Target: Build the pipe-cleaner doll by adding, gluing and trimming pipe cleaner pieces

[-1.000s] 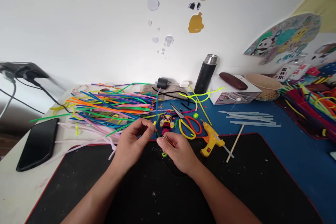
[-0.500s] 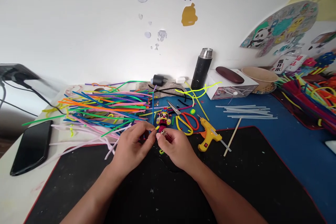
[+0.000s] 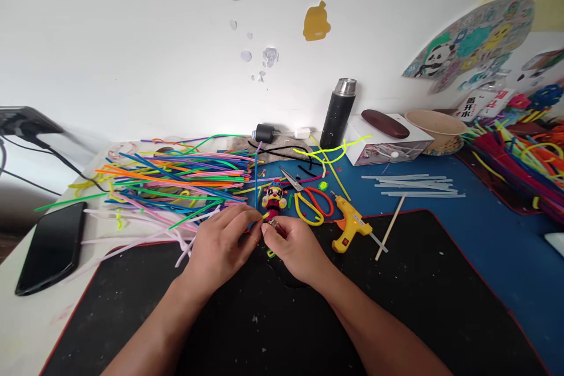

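My left hand [image 3: 222, 248] and my right hand [image 3: 294, 248] meet fingertip to fingertip above the black mat [image 3: 282, 317]. Both pinch the lower end of a thin blue pipe cleaner [image 3: 256, 185] that stands upright between them. A small silver piece shows at my right fingertips; I cannot make out what it is. Just behind the hands stands a small red and yellow pipe-cleaner figure [image 3: 273, 198]. A short green scrap [image 3: 271, 254] lies on the mat under my right hand.
A heap of coloured pipe cleaners [image 3: 176, 182] lies to the left, red-handled scissors [image 3: 315, 202] and a yellow glue gun [image 3: 350, 226] to the right. Glue sticks [image 3: 416, 185], a black flask [image 3: 337, 113], a white box [image 3: 390, 144], a bowl [image 3: 436, 129] and a phone [image 3: 50, 247] stand around.
My hands have come closer together and moved slightly down toward the mat, still holding the blue pipe cleaner. The view has tilted a little.
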Tool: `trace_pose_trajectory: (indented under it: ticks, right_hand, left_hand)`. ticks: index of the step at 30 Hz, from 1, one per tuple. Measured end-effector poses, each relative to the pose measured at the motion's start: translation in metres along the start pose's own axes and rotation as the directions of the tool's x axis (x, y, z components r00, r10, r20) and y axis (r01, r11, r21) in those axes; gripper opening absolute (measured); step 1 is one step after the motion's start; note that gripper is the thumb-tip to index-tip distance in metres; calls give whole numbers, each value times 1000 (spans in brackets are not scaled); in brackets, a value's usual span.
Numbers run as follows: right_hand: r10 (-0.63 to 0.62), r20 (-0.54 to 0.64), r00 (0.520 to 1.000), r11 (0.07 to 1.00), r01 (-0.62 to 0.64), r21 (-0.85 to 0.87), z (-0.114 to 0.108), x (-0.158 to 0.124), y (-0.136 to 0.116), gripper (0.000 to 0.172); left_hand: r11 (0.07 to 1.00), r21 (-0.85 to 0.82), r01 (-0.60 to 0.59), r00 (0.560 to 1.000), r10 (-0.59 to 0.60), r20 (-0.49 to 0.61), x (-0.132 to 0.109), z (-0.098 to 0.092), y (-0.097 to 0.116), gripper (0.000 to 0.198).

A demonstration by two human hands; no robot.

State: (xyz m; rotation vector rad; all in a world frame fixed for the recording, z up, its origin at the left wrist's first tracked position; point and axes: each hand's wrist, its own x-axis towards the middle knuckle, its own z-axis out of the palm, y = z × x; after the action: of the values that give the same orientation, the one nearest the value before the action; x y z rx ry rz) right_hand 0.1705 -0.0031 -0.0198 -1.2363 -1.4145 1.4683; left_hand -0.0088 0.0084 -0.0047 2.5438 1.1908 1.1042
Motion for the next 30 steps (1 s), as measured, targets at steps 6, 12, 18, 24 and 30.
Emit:
trace_pose_trajectory:
  ticks: [6, 12, 18, 24, 30]
  right_hand:
    - [27, -2, 1000, 1000, -27, -8, 1, 0, -1, 40]
    - [19, -7, 1000, 1000, -19, -20, 1, 3, 2, 42]
    - [24, 1, 1000, 998, -24, -57, -1, 4, 2, 43]
    - [24, -8, 1000, 996, -24, -88, -2, 4, 5, 41]
    - [51, 9, 999, 996, -51, -69, -2, 2, 3, 40]
  left_hand:
    - [999, 30, -16, 1000, 15, 27, -2, -2, -2, 14]
    - [999, 47, 24, 997, -27, 68, -2, -2, -2, 15]
    - [984, 156, -88, 992, 73, 103, -1, -5, -3, 21]
    - [998, 0, 55, 992, -55, 115, 0, -6, 0, 20]
    - [611, -541, 578, 807, -528, 265, 3, -1, 3, 21]
